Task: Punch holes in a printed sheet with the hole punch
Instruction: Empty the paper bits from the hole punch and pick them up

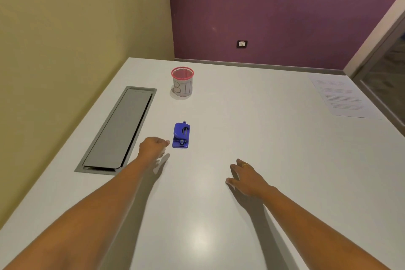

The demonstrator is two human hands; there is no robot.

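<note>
A small blue hole punch (pixel 181 135) stands on the white table (pixel 252 133), near the middle. My left hand (pixel 153 146) hovers just left of it, fingers curled, thumb tip close to the punch's lower left corner, holding nothing. My right hand (pixel 245 176) is lower and to the right, fingers spread over the bare tabletop, a ring on one finger, nothing in it. The printed sheet (pixel 341 96) lies flat at the table's far right edge, well away from both hands.
A red mesh cup labelled "BIN" (pixel 182 82) stands behind the punch. A grey recessed cable hatch (pixel 119 129) runs along the table's left side. Yellow and purple walls meet behind the table; a door frame (pixel 381 35) is at the right.
</note>
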